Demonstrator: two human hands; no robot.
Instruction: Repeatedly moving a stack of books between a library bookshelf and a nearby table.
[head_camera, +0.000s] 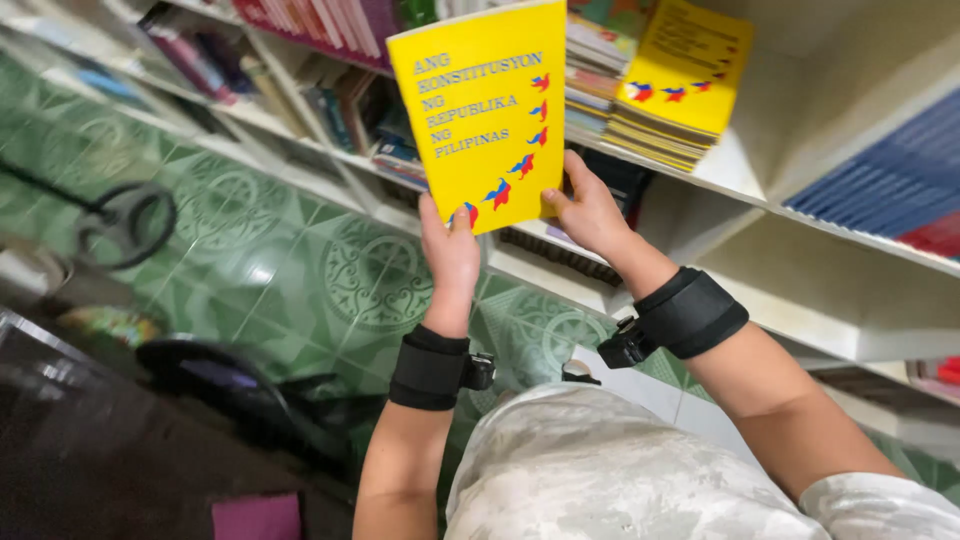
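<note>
Booklet (483, 108), yellow with blue lettering and small flag marks down its right side, is held upright in front of the shelves (740, 165), cover facing the camera. The left hand (450, 255) grips its lower left corner, thumb on the cover and fingers hidden behind. The right hand (588, 212) pinches the lower right edge the same way, thumb in front. Both wrists wear black bands.

Just right of the booklet, a stack (680, 85) of matching yellow booklets lies flat on a white shelf board, close to the one in hand. Other books stand on the shelves to the left, and blue ones lie at the far right. Below is green patterned floor tile (300, 260).

As a judgement, the step in hand is carrying one copy at shelf height beside its stack. A next move would call for tipping it flat and keeping its edges square with those beneath.
</note>
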